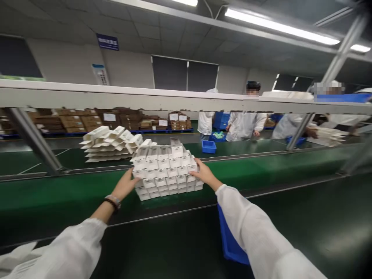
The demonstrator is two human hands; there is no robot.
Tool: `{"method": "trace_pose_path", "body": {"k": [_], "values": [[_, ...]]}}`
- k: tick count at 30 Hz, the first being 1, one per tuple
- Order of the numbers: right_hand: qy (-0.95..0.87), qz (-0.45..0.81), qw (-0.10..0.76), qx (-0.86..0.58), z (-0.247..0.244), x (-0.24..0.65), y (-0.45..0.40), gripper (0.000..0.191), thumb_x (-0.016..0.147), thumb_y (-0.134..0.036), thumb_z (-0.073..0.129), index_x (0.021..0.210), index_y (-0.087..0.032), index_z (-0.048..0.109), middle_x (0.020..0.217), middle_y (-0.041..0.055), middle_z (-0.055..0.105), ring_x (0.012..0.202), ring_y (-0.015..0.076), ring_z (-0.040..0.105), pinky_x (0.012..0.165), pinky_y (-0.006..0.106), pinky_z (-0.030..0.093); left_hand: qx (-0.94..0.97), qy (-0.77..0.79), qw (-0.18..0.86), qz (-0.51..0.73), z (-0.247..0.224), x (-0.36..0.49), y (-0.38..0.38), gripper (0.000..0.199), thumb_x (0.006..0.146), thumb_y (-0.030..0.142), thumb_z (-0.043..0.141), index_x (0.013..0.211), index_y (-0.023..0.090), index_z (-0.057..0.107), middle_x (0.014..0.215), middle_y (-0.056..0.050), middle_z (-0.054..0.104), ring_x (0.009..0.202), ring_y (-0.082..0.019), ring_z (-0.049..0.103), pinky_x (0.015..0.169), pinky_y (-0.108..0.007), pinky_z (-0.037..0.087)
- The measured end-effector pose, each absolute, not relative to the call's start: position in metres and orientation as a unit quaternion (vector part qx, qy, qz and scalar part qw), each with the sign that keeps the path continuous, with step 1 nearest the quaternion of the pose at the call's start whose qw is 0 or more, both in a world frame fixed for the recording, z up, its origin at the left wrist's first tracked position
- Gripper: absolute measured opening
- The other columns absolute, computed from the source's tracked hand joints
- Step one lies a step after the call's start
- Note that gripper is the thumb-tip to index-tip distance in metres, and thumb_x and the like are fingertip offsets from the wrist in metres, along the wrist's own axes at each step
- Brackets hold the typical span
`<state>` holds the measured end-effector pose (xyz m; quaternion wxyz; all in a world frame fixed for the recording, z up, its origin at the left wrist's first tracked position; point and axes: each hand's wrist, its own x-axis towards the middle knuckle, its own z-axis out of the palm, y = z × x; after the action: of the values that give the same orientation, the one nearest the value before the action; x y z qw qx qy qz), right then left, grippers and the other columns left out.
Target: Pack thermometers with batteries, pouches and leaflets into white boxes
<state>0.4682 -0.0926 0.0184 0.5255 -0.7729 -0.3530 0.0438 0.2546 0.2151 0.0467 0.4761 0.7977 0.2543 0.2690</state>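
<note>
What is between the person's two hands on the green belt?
In the head view, a stack of white boxes lies between the left hand and the right hand.

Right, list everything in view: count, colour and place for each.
stack of white cartons: one stack of many, white, on the near belt between the hands
pile of white cartons: one, white, on the far belt, left of the stack
green conveyor belts: two, green, running across the view
blue bins: two nearest, blue, one on the far belt, one below the near belt
cardboard boxes: many, brown, stacked on pallets in the background
co-workers: at least three, white coats, beyond the belts
left hand: one, against the stack's left side, beaded bracelet at the wrist
right hand: one, against the stack's right side
</note>
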Motion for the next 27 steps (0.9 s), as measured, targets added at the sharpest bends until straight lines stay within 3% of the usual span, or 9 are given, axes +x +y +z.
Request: {"method": "trace_pose_path", "body": {"k": [4, 7, 10, 12, 14, 18, 23, 27], "values": [[-0.338, 0.095, 0.541, -0.765, 0.025, 0.477, -0.106, 0.088, 0.068, -0.027, 0.086, 0.146, -0.025, 0.046, 0.141, 0.0096, 0.058, 0.133, 0.0315, 0.050, 0.115, 0.045, 0.036, 0.773, 0.251, 0.526, 0.249, 0.042, 0.269, 0.211, 0.061, 0.066, 0.017, 0.071, 0.126, 0.023, 0.061, 0.141, -0.009, 0.060, 0.135, -0.034, 0.050, 0.117, -0.046, 0.037], [-0.297, 0.136, 0.566, -0.757, 0.026, 0.495, -0.127, 0.060, 0.078, -0.025, 0.077, 0.135, -0.026, 0.058, 0.140, 0.0060, 0.059, 0.134, 0.0237, 0.051, 0.113, 0.033, 0.039, 0.730, 0.267, 0.578, 0.247, 0.041, 0.267, 0.216, 0.061, 0.075, 0.018, 0.062, 0.135, 0.027, 0.055, 0.146, -0.007, 0.056, 0.137, -0.031, 0.048, 0.116, -0.045, 0.038], [-0.180, 0.167, 0.583, -0.775, 0.015, 0.515, -0.149, 0.036, 0.096, -0.033, 0.055, 0.130, -0.021, 0.060, 0.139, 0.0110, 0.059, 0.132, 0.0234, 0.052, 0.112, 0.037, 0.040, 0.667, 0.329, 0.622, 0.244, 0.032, 0.265, 0.221, 0.054, 0.093, 0.040, 0.045, 0.146, 0.029, 0.043, 0.155, -0.008, 0.046, 0.143, -0.031, 0.040, 0.119, -0.052, 0.031], [-0.093, 0.206, 0.578, -0.785, 0.003, 0.524, -0.155, 0.040, 0.101, -0.040, 0.046, 0.132, -0.015, 0.055, 0.133, 0.0185, 0.060, 0.123, 0.0270, 0.059, 0.105, 0.044, 0.047, 0.623, 0.383, 0.646, 0.217, 0.020, 0.267, 0.218, 0.061, 0.099, 0.055, 0.027, 0.149, 0.023, 0.037, 0.155, -0.015, 0.042, 0.142, -0.035, 0.041, 0.115, -0.059, 0.033], [-0.040, 0.261, 0.571, -0.777, -0.011, 0.529, -0.153, 0.044, 0.102, -0.045, 0.045, 0.130, -0.011, 0.054, 0.119, 0.0190, 0.065, 0.104, 0.0256, 0.068, 0.091, 0.043, 0.055, 0.589, 0.421, 0.667, 0.177, 0.004, 0.272, 0.210, 0.068, 0.099, 0.061, 0.019, 0.146, 0.017, 0.040, 0.150, -0.020, 0.046, 0.135, -0.036, 0.049, 0.109, -0.062, 0.039], [-0.020, 0.334, 0.578, -0.744, -0.033, 0.532, -0.141, 0.037, 0.101, -0.044, 0.051, 0.118, -0.013, 0.060, 0.094, 0.0064, 0.069, 0.074, 0.0164, 0.067, 0.072, 0.036, 0.058, 0.565, 0.427, 0.690, 0.145, -0.022, 0.288, 0.183, 0.056, 0.100, 0.059, 0.036, 0.133, 0.019, 0.054, 0.136, -0.015, 0.059, 0.119, -0.027, 0.060, 0.100, -0.050, 0.049], [-0.018, 0.333, 0.595, -0.731, -0.043, 0.542, -0.146, 0.030, 0.099, -0.042, 0.055, 0.111, -0.015, 0.062, 0.093, 0.0034, 0.067, 0.075, 0.0141, 0.064, 0.071, 0.032, 0.056, 0.559, 0.400, 0.711, 0.146, -0.028, 0.308, 0.159, 0.043, 0.097, 0.048, 0.053, 0.126, 0.017, 0.059, 0.121, -0.011, 0.066, 0.099, -0.021, 0.066, 0.086, -0.041, 0.056], [-0.010, 0.323, 0.602, -0.731, -0.047, 0.549, -0.157, 0.027, 0.098, -0.039, 0.057, 0.108, -0.015, 0.062, 0.094, 0.0033, 0.066, 0.076, 0.0140, 0.063, 0.072, 0.031, 0.054, 0.556, 0.408, 0.709, 0.145, -0.027, 0.317, 0.154, 0.039, 0.095, 0.048, 0.055, 0.117, 0.017, 0.062, 0.116, -0.011, 0.068, 0.098, -0.022, 0.066, 0.085, -0.041, 0.056]]}}
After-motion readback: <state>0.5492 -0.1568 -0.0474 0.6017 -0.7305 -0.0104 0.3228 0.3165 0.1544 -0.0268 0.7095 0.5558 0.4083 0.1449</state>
